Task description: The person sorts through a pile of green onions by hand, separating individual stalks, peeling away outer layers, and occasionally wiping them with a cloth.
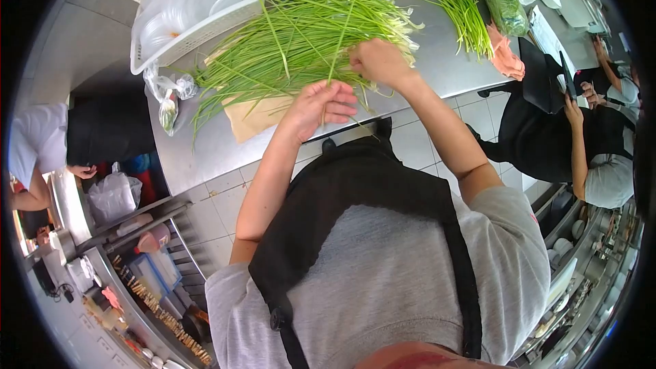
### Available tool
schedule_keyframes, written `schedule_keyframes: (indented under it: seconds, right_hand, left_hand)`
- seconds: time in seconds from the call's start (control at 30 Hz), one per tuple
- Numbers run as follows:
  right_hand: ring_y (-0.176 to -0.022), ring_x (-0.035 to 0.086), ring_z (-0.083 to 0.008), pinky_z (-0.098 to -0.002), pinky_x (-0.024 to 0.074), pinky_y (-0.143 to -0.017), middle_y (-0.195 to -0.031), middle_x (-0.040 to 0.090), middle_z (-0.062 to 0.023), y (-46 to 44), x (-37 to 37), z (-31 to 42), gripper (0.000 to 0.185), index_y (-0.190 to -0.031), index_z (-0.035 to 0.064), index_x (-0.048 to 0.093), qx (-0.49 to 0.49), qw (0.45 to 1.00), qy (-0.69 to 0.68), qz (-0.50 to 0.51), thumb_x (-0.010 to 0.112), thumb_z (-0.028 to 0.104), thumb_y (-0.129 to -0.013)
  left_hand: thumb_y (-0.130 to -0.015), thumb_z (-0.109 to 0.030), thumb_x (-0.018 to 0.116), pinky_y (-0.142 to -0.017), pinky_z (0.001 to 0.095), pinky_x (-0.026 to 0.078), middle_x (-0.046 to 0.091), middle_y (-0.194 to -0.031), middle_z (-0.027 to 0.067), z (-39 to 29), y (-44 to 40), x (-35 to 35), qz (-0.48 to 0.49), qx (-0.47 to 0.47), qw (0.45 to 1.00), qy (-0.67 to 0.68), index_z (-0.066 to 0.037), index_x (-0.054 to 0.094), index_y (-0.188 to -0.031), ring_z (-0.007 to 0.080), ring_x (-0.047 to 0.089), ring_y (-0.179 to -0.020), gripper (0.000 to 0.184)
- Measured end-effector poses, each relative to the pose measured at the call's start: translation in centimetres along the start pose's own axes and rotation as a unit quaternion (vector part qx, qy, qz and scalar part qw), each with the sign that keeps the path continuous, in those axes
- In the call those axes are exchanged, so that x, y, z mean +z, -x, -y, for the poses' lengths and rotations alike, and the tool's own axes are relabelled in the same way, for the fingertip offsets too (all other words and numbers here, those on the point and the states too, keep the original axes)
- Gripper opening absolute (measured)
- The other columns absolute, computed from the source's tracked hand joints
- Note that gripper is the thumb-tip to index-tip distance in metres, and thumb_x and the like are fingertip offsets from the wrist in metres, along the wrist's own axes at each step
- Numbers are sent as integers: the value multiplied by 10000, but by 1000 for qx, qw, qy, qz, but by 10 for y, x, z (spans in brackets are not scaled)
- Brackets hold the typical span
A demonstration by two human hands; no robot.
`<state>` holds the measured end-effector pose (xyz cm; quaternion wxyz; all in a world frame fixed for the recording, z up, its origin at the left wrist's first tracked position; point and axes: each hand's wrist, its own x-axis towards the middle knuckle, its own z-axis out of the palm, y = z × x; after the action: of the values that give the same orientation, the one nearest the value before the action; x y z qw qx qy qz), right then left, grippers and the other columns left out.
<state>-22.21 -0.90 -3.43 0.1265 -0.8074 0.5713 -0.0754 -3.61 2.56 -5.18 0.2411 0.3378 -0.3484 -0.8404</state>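
A large heap of long green stalks (301,34) lies on the steel table (198,154), with brown paper (254,115) partly under it. My left hand (320,109) is at the heap's near edge, its fingers curled around a thin green stalk that stands up from them. Over the pale ends of the heap, my right hand (380,63) is closed; what its fingers hold, if anything, is hidden. A smaller bunch of green stalks (463,17) lies apart, to the right.
A white basket (198,33) with plastic containers stands at the back left, beside a small plastic bag (168,111). Bagged greens (503,1) and a pink cloth (504,55) lie to the right. Other people stand left and right, past the table.
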Motion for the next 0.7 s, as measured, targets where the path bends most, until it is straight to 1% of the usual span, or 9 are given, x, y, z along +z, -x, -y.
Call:
schedule_keyframes:
  seconds: [0.03,0.1,0.33,0.4,0.43,0.5,0.57,0.63,0.7]
  right_hand:
    - [-664,589,-300,-401,466,-619,-662,593,-132,-2,7,-3,84,-715,81,619,-15,1000,8,-20,554,107,-669]
    - [-654,584,-301,-400,460,-600,-651,589,-128,-4,10,-4,66,-702,75,613,-29,999,17,-41,570,112,-668]
    - [-734,578,-277,-392,464,-632,-708,578,-109,-9,7,-2,98,-765,99,615,-67,993,68,-67,570,142,-689]
    - [-756,577,-269,-387,467,-637,-714,575,-107,-11,8,-2,98,-767,105,617,-79,989,99,-82,573,151,-693]
    - [-718,589,-273,-376,476,-626,-694,585,-106,-13,7,-4,92,-742,104,621,-80,987,99,-98,555,138,-688]
    - [-680,602,-277,-365,486,-616,-674,595,-105,-16,-1,-8,97,-716,103,625,-84,985,100,-114,536,124,-683]
    - [-678,601,-267,-362,484,-611,-668,597,-97,-17,-24,-12,97,-722,130,639,-22,990,85,-106,552,136,-680]
    - [-691,592,-270,-369,473,-619,-712,604,-91,-18,-49,-23,92,-743,119,640,-6,990,70,-126,583,142,-674]
    - [-705,583,-274,-376,462,-627,-757,610,-86,-15,-74,-31,106,-763,107,641,12,987,56,-149,615,147,-668]
  left_hand:
    - [-890,-248,430,-597,239,477,600,-918,113,3,-2,0,2,-1,1000,-2,-5,532,-973,177,601,-755,275]
    - [-888,-254,433,-684,276,483,592,-938,119,8,-7,1,-16,23,999,-37,-12,533,-961,207,591,-852,272]
    - [-884,-249,440,-721,317,480,584,-975,129,6,-14,-2,-19,36,999,-28,-17,524,-969,223,580,-891,261]
    - [-879,-249,447,-750,325,478,564,-1024,132,2,-11,-5,14,32,999,33,-10,496,-1034,256,576,-907,289]
    - [-879,-249,447,-750,325,478,564,-1024,132,0,-10,-7,13,33,999,33,-10,496,-1034,256,576,-907,289]
    - [-873,-249,455,-783,346,471,498,-1138,128,-4,-8,-10,30,104,989,101,-11,451,-1115,301,554,-950,339]
    - [-872,-251,458,-790,355,469,457,-1185,119,-6,-6,-15,5,123,985,121,-16,437,-1138,313,542,-969,355]
    - [-870,-252,460,-800,377,463,384,-1262,98,-5,-5,-21,-21,143,979,141,-29,427,-1160,332,516,-1008,367]
    - [-870,-251,460,-808,382,458,400,-1247,107,-5,-4,-24,-16,139,979,147,-29,424,-1162,333,513,-1014,368]
